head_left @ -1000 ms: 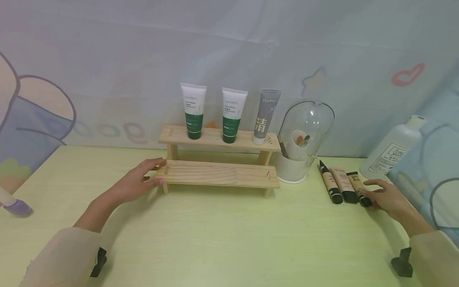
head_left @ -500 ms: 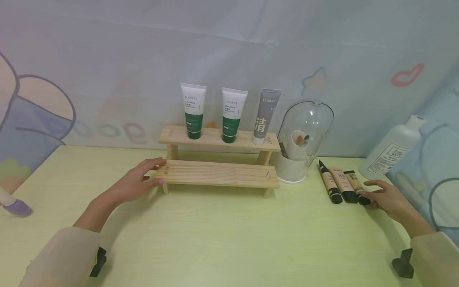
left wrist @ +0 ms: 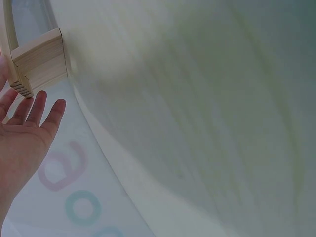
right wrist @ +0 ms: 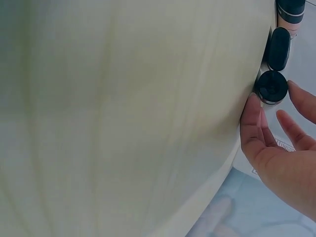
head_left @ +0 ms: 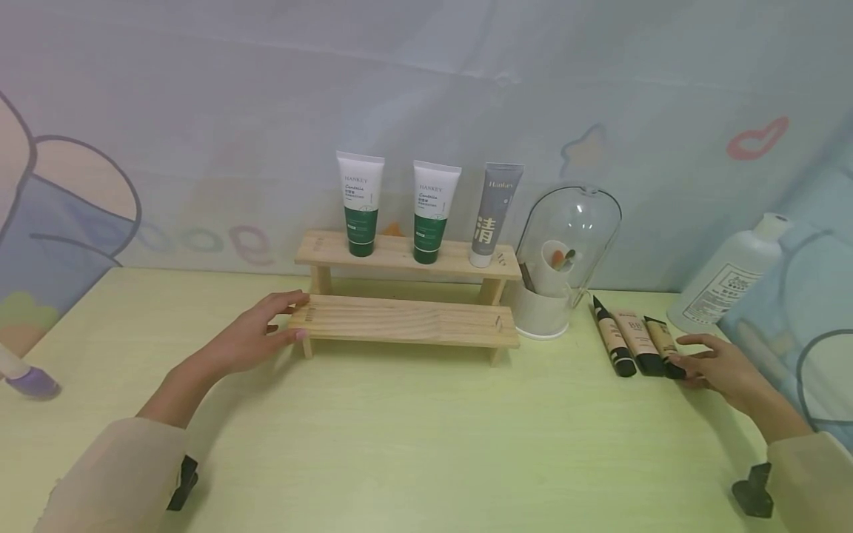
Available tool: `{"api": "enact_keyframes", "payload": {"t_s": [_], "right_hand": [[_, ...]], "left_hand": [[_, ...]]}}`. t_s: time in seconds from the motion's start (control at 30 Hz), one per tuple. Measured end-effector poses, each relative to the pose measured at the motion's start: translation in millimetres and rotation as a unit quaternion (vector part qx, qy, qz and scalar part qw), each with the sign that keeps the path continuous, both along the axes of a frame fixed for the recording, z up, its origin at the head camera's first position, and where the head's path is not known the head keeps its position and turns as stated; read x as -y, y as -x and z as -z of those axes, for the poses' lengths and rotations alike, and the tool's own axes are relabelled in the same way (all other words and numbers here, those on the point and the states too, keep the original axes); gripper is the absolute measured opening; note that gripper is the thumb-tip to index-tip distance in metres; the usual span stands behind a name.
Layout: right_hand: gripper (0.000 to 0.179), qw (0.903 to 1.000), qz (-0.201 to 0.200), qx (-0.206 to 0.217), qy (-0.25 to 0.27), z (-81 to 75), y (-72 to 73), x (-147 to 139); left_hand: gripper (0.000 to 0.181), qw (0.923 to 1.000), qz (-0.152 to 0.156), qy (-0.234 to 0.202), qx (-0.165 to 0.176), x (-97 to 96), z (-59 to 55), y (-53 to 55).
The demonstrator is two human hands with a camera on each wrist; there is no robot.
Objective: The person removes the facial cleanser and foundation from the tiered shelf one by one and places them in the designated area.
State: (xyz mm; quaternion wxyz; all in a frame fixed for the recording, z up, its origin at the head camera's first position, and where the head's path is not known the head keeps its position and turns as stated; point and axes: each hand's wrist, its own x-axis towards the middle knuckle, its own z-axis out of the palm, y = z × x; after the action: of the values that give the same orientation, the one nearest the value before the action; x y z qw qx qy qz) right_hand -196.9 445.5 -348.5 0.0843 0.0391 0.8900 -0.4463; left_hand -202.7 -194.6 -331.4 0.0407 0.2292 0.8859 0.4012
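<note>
In the head view my left hand (head_left: 249,337) holds the left end of the lower step of a wooden two-step display shelf (head_left: 400,322), thumb at the front edge and forefinger at the back. The left wrist view shows the other fingers spread beside the shelf's end (left wrist: 22,90). Far to the right, my right hand (head_left: 720,374) pinches the black cap of a small gold-and-black cosmetic tube (head_left: 660,337) lying on the table. A beige BB cream tube (head_left: 637,337) and a black-tipped beige tube (head_left: 614,337) lie side by side left of it.
Two white-and-green tubes (head_left: 360,207) (head_left: 433,215) and a grey tube (head_left: 494,211) stand on the upper step. Right of the shelf are a clear dome (head_left: 600,222) and a white holder (head_left: 540,314). A white bottle (head_left: 733,270) stands behind my right hand. A purple-tipped object (head_left: 33,383) lies far left.
The cap end of the gold-and-black tube has shifted slightly left, against the BB cream tube, with my right fingers on it. My left hand and the shelf have stayed put.
</note>
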Motion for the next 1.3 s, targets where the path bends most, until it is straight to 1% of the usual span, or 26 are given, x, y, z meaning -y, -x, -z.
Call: {"api": "enact_keyframes", "payload": {"t_s": [0.17,0.37,0.53,0.6,0.67,0.77,1.03,1.13,1.3], "right_hand": [[0.064,1.0000,-0.005,-0.006,-0.003,-0.2,-0.9,-6.1],[0.063,0.9996,-0.013,-0.012,-0.023,-4.7,-3.9,-6.6],[0.060,0.9999,-0.009,-0.013,0.003,-2.9,-3.6,-4.7],[0.057,0.9998,-0.008,-0.013,0.015,-2.2,-2.7,-3.7],[0.053,0.9997,-0.012,-0.013,0.017,-2.0,-1.6,-2.6],[0.048,0.9998,-0.016,-0.011,0.008,-2.7,-0.7,-1.5],[0.047,0.9997,-0.021,-0.008,-0.007,-4.3,-2.0,-1.9],[0.048,0.9995,-0.027,-0.009,-0.015,-4.7,-3.5,-4.9],[0.051,0.9992,-0.034,-0.015,-0.013,-6.3,-6.4,-9.3]], "left_hand": [[0.060,1.0000,0.002,0.001,0.000,-0.3,-1.1,-0.3],[0.060,1.0000,0.000,0.001,0.002,0.8,-1.7,-0.9],[0.060,1.0000,0.002,-0.002,0.004,0.8,-2.4,-1.0],[0.060,1.0000,0.001,-0.002,0.004,0.7,-2.4,-0.8],[0.060,1.0000,0.001,-0.001,0.004,0.6,-2.1,-0.6],[0.059,1.0000,0.000,0.000,0.000,0.3,-1.7,-0.6],[0.059,1.0000,0.000,0.001,-0.002,-1.1,-2.3,-1.1],[0.059,1.0000,-0.001,0.004,-0.001,-1.3,-1.9,-0.4],[0.059,1.0000,-0.004,0.007,-0.001,-0.9,-0.8,0.1]]}}
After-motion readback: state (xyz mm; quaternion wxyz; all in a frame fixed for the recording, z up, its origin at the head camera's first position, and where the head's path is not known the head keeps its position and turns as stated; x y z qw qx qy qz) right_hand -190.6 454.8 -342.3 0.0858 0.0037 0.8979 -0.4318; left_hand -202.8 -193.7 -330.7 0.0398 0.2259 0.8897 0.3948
